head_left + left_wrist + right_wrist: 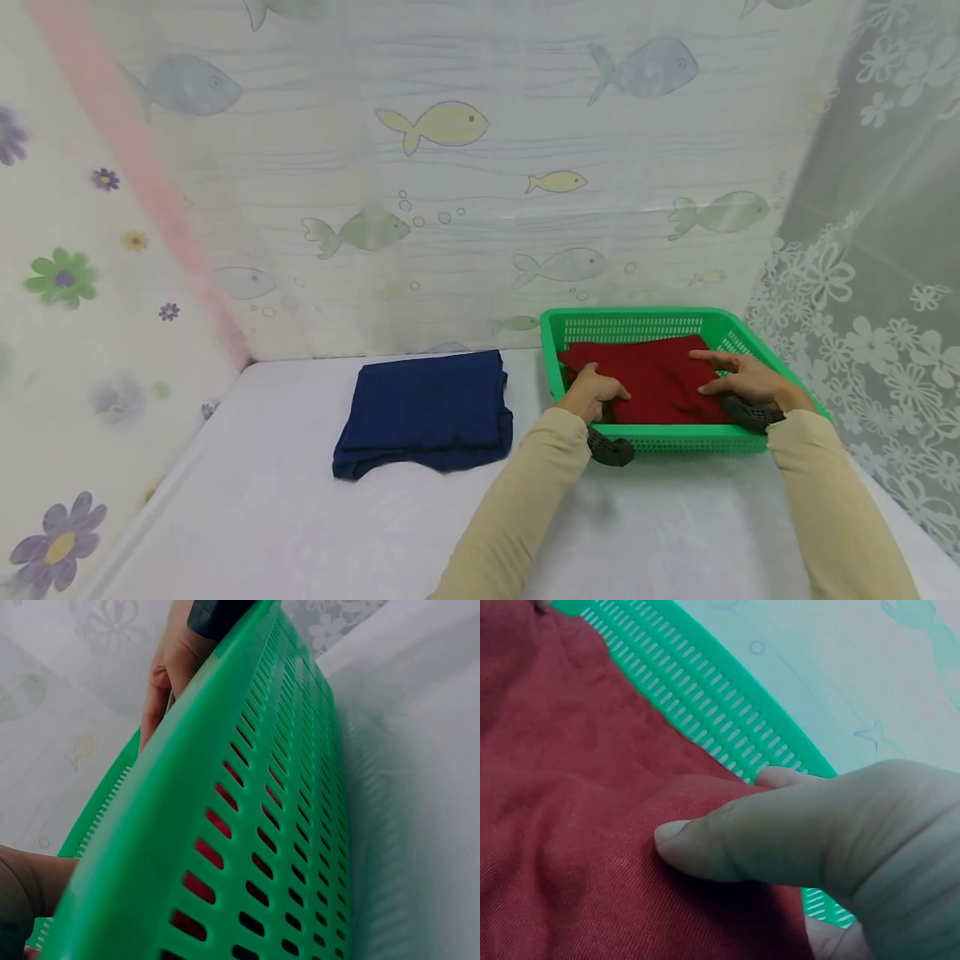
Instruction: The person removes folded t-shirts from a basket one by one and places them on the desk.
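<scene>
A red cloth [660, 375], apparently a garment, lies inside a green plastic basket [675, 435]. My left hand [591, 393] reaches over the near rim to the cloth's left part, thumb and forefinger spread apart; its other fingers are hidden. On the cloth's right side my right hand [750, 382] rests with thumb and forefinger extended and a gap between them. The right wrist view shows the right thumb [727, 836] lying on the red fabric [577, 847], near its edge. In the left wrist view, the basket wall [225, 787] covers much of the left hand [37, 881].
A folded navy garment [427, 412] lies on the white-covered table [300, 533], left of the basket. Behind stands a curtain [450, 208] printed with fish. A flower-patterned sheet [885, 333] hangs close to the basket's right side.
</scene>
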Available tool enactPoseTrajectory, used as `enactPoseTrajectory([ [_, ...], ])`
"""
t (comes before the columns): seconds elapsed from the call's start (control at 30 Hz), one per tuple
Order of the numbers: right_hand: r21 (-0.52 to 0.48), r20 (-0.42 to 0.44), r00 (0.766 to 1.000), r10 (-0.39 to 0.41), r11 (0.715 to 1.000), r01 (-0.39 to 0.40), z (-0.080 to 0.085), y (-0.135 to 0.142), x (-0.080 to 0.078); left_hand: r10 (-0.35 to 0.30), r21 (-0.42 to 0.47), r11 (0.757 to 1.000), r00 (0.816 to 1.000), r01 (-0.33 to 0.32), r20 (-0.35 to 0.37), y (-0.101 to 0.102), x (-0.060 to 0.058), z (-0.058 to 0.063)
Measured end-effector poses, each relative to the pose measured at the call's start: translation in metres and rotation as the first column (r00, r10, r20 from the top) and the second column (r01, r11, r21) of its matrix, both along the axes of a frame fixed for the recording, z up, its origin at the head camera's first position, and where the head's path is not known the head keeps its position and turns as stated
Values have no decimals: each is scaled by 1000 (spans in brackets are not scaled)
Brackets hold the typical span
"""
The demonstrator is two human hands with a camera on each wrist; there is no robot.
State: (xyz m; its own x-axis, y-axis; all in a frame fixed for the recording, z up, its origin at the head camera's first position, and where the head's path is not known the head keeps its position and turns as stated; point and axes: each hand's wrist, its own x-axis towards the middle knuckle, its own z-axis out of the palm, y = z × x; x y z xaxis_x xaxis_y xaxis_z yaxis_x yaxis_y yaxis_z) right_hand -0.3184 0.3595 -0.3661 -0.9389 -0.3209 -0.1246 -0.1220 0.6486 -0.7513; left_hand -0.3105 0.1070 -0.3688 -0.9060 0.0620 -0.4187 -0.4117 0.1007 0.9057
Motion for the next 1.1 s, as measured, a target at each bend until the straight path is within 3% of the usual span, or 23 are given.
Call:
enactPoseTrajectory([
  [0.37, -161, 60, 996, -72, 984, 81, 5, -2, 3, -13, 7, 1000, 1000, 13, -21, -3, 1, 3],
  [0.63, -256, 79, 996, -51, 964, 70, 17, -6, 8, -38, -15, 999, 998, 37, -50, -5, 0, 9],
  [0.9, -254, 95, 989, -111, 958, 132, 41, -17, 16, -53, -12, 999, 996, 52, -77, -11, -2, 20],
  [1.1, -309, 135, 980, -143, 934, 179, 50, -21, 18, -71, 32, 997, 986, 77, -148, -17, -3, 23],
])
